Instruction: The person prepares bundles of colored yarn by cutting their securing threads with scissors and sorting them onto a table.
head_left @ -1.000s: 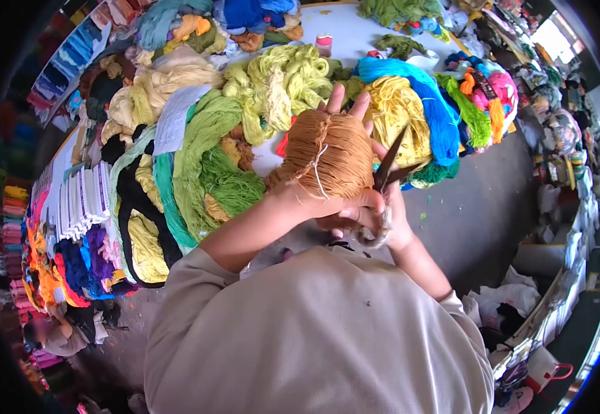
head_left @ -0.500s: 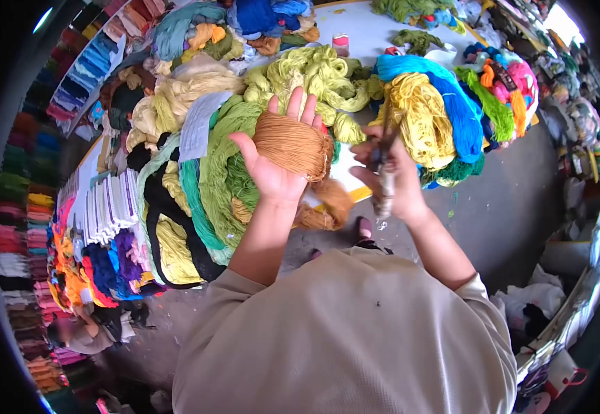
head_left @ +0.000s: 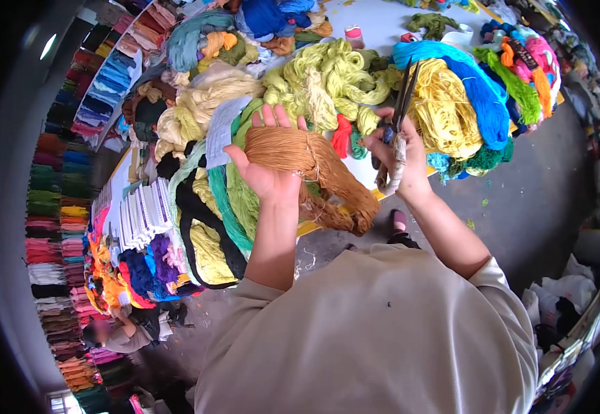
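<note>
A skein of brown yarn [head_left: 282, 148] lies across the fingers of my left hand [head_left: 273, 182], whose palm faces up. The fingertips show above the strands, and the thumb stands apart. From the hand, the skein's tail hangs down to the right in a thick bunch. My right hand [head_left: 416, 160] is closed around the wrapped handles of a pair of scissors [head_left: 405, 96], with the blades pointing up and away. A light thread tie crosses the skein near its middle. Beneath my left hand spreads green yarn [head_left: 243, 200], and a pale printed sheet [head_left: 222, 131] lies just left of it.
Yellow yarn [head_left: 445, 110] and blue yarn [head_left: 486, 103] are heaped at the table's right end. Lime yarn [head_left: 334, 76] covers its middle. Stacked white bundles [head_left: 146, 214] lie left. Another person [head_left: 124, 337] is at lower left, beside shelves of coloured yarn [head_left: 44, 207].
The brown skein's tail has swung out and now hangs longer to the right. The scissors are raised with their blades upright. The whole view has shifted, moving the scene rightward.
</note>
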{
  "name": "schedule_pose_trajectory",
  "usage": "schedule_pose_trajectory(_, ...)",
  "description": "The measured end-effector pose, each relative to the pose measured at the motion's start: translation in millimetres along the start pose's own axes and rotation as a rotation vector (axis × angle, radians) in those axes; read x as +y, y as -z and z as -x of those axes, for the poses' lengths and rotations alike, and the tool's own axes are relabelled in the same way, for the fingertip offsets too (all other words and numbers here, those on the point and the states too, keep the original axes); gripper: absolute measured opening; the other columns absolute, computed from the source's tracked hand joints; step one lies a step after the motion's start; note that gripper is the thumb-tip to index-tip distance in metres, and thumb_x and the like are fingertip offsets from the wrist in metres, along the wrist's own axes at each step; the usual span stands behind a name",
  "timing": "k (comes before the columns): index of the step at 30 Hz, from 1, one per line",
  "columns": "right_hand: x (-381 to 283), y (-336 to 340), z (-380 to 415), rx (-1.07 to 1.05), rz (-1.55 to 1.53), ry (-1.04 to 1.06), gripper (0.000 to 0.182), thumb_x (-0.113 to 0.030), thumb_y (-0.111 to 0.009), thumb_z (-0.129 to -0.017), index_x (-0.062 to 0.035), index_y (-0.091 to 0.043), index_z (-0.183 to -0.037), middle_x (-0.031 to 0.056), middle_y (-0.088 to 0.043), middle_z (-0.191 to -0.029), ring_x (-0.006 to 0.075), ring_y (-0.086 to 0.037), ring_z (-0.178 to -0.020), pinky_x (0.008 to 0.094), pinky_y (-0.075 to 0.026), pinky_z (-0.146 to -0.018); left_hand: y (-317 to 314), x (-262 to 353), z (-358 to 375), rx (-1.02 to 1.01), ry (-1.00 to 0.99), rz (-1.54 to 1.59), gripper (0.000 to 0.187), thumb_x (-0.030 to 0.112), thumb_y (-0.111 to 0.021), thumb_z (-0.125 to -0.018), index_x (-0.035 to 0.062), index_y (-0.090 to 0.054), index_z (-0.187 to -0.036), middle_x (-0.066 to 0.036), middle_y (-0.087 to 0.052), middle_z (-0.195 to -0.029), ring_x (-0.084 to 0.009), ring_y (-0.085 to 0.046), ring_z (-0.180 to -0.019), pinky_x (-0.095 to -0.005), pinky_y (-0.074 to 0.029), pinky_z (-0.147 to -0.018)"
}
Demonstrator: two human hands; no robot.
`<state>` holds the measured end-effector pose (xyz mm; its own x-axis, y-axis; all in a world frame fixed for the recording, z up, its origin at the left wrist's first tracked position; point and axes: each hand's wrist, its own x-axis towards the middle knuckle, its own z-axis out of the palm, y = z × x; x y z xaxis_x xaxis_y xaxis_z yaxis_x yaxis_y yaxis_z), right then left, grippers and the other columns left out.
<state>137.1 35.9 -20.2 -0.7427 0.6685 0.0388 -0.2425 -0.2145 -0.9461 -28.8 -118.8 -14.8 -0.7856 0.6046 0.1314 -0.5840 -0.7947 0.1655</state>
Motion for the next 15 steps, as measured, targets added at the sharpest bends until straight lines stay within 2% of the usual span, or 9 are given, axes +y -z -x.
schedule_pose_trajectory(2, 37, 16, -4, 0.007, 0.125, -0.015, 0.045, 0.000, -0.073, -0.088, -0.0061, -0.053, -0.129, 0.0010, -0.066, -0.090, 0.0061, -0.058, -0.073, 0.0224, -0.045, -0.059, 2, 2, -3, 0.004, 0.001, 0.040, 0.075, 0.061, -0.066, -0.088, 0.0061, -0.050, -0.136, -0.010, -0.047, -0.150, -0.0291, -0.045, -0.138, -0.0619, -0.020, -0.119)
schedule_pose_trajectory(3, 31, 18, 3, -0.062, 0.042, -0.099, 0.043, -0.002, -0.072, -0.090, -0.0055, -0.053, -0.128, 0.0010, -0.064, -0.089, 0.0070, -0.058, -0.076, 0.0232, -0.046, -0.062, 2, 3, -6, 0.028, 0.001, 0.034, 0.070, 0.058, -0.065, -0.090, 0.0068, -0.051, -0.135, -0.009, -0.051, -0.145, -0.0280, -0.049, -0.134, -0.0609, -0.023, -0.118)
schedule_pose_trajectory(5, 52, 21, 15, -0.061, 0.219, -0.060, 0.035, -0.009, -0.068, -0.095, -0.0048, -0.055, -0.127, 0.0012, -0.063, -0.087, 0.0081, -0.058, -0.076, 0.0238, -0.047, -0.066, 4, 4, -14, 0.054, 0.006, 0.019, 0.066, 0.056, -0.064, -0.092, 0.0076, -0.052, -0.134, -0.008, -0.054, -0.140, -0.0270, -0.053, -0.129, -0.0599, -0.026, -0.117)
schedule_pose_trajectory(6, 36, 16, 29, -0.112, 0.086, -0.229, 0.030, -0.021, -0.062, -0.101, -0.0032, -0.057, -0.125, 0.0022, -0.063, -0.086, 0.0096, -0.059, -0.075, 0.0250, -0.048, -0.069, 6, 2, -20, 0.086, -0.036, -0.056, 0.059, 0.051, -0.064, -0.094, 0.0088, -0.052, -0.134, -0.008, -0.057, -0.134, -0.0262, -0.054, -0.124, -0.0572, -0.030, -0.115)
schedule_pose_trajectory(8, 24, 18, 56, -0.380, 0.075, -0.394, 0.065, -0.060, -0.046, -0.101, -0.0004, -0.058, -0.126, 0.0048, -0.065, -0.087, 0.0119, -0.062, -0.075, 0.0263, -0.050, -0.070, 11, -4, -33, 0.115, -0.079, -0.138, 0.053, 0.045, -0.063, -0.096, 0.0100, -0.053, -0.135, -0.008, -0.060, -0.127, -0.0255, -0.056, -0.120, -0.0546, -0.034, -0.112)
schedule_pose_trajectory(9, 19, 10, 67, -0.461, -0.011, -0.425, 0.073, -0.067, -0.044, -0.098, -0.0006, -0.055, -0.126, 0.0072, -0.067, -0.086, 0.0142, -0.063, -0.073, 0.0291, -0.052, -0.068, 12, -8, -42, 0.151, -0.161, -0.273, 0.048, 0.039, -0.062, -0.098, 0.0082, -0.054, -0.133, -0.008, -0.061, -0.124, -0.0255, -0.058, -0.117, -0.0539, -0.037, -0.111)
schedule_pose_trajectory(11, 13, -6, 79, -0.585, -0.110, -0.562, 0.083, -0.072, -0.039, -0.096, 0.0020, -0.053, -0.130, 0.0091, -0.067, -0.091, 0.0175, -0.065, -0.079, 0.0328, -0.052, -0.073, 9, -17, -48, 0.152, -0.266, -0.448, 0.036, 0.028, -0.059, -0.101, 0.0062, -0.055, -0.129, -0.007, -0.063, -0.117, -0.0240, -0.061, -0.110, -0.0521, -0.044, -0.107)
schedule_pose_trajectory(14, 21, -35, 67, -0.527, -0.156, -0.451, 0.084, -0.075, -0.043, -0.093, 0.0023, -0.055, -0.124, 0.0092, -0.067, -0.090, 0.0182, -0.063, -0.077, 0.0336, -0.051, -0.072, -10, -36, -23, 0.039, -0.270, -0.514, 0.031, 0.025, -0.058, -0.101, 0.0066, -0.057, -0.126, -0.008, -0.063, -0.115, -0.0242, -0.060, -0.110, -0.0536, -0.043, -0.108)
schedule_pose_trajectory(15, 31, -38, 58, -0.473, -0.069, -0.345, 0.081, -0.074, -0.045, -0.093, 0.0018, -0.056, -0.119, 0.0083, -0.066, -0.089, 0.0177, -0.062, -0.076, 0.0337, -0.051, -0.071, -26, -43, -10, 0.053, -0.285, -0.499, 0.022, 0.024, -0.056, -0.102, 0.0069, -0.059, -0.115, -0.009, -0.065, -0.103, -0.0241, -0.064, -0.103, -0.0556, -0.041, -0.109)
